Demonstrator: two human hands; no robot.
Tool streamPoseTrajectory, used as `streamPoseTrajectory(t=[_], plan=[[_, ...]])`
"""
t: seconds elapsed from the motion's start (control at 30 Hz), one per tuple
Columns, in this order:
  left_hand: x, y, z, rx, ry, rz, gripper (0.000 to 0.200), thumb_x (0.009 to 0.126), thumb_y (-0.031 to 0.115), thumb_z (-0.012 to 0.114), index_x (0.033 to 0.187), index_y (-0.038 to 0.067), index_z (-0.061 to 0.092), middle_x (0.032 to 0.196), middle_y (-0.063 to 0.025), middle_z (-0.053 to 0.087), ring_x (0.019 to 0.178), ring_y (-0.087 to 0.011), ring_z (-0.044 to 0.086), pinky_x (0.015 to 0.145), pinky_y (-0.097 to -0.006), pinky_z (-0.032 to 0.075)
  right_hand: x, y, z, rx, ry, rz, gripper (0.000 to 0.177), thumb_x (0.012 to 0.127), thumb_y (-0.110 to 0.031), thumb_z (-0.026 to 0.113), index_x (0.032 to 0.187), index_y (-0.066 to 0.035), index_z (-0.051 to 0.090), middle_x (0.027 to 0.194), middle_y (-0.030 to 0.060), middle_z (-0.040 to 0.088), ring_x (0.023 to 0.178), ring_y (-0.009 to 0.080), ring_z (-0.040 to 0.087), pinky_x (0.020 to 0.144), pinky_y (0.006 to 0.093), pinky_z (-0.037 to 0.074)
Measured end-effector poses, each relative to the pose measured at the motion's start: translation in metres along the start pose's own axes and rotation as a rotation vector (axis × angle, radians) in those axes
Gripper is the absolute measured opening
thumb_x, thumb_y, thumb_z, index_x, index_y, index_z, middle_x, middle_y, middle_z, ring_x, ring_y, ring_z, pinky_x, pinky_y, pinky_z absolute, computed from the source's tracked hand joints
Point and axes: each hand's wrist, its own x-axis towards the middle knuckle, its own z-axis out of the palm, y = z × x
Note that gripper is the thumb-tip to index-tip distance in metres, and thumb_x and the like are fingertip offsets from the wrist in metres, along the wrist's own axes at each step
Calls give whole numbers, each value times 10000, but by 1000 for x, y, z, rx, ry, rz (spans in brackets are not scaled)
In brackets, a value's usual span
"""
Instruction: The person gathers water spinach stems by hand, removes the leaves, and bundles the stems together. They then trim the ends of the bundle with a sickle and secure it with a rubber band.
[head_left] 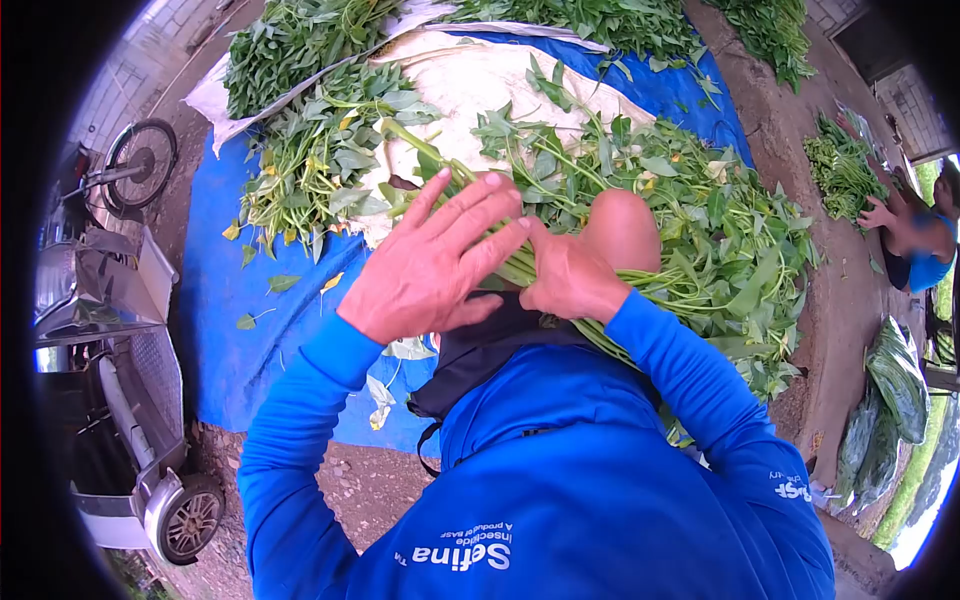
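My right hand (572, 275) is closed around the stems of a bunch of leafy greens (690, 285), which look like water spinach. The bunch lies across my lap beside my bare knee (622, 230), its leaves spreading to the right. My left hand (445, 255) is stretched out with fingers apart, palm down, over the stem ends just left of my right hand. A thicker pale green stem (415, 142) pokes out beyond its fingertips. What lies beneath the left palm is hidden.
Loose greens (320, 150) lie on a pale sack (480, 75) over a blue tarp (230, 330). More piles sit at the far edge. A motorbike wheel (140, 165) and a vehicle (130, 400) stand left. At right, another person (920, 235) reaches toward a heap of greens (840, 170).
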Motion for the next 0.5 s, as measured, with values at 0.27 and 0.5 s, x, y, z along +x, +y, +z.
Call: streamPoseTrajectory(t=[0.27, 0.5], plan=[[42, 41, 50, -1548, 627, -615, 1132, 826, 535, 929, 1623, -37, 365, 1584, -240, 520, 1444, -346, 553, 1222, -458, 439, -28, -53, -105, 141, 292, -290, 1046, 727, -180, 804, 1650, -17, 338, 1198, 281, 744, 1087, 483, 725, 968, 502, 562], [105, 2, -165, -1072, 881, -298, 774, 848, 145, 811, 1530, -59, 506, 1521, -248, 589, 1405, -349, 591, 1206, -489, 459, -30, -189, -145, 176, 882, -894, 1094, 824, -71, 760, 1707, -7, 118, 1254, 346, 630, 1046, 551, 663, 856, 596, 551]])
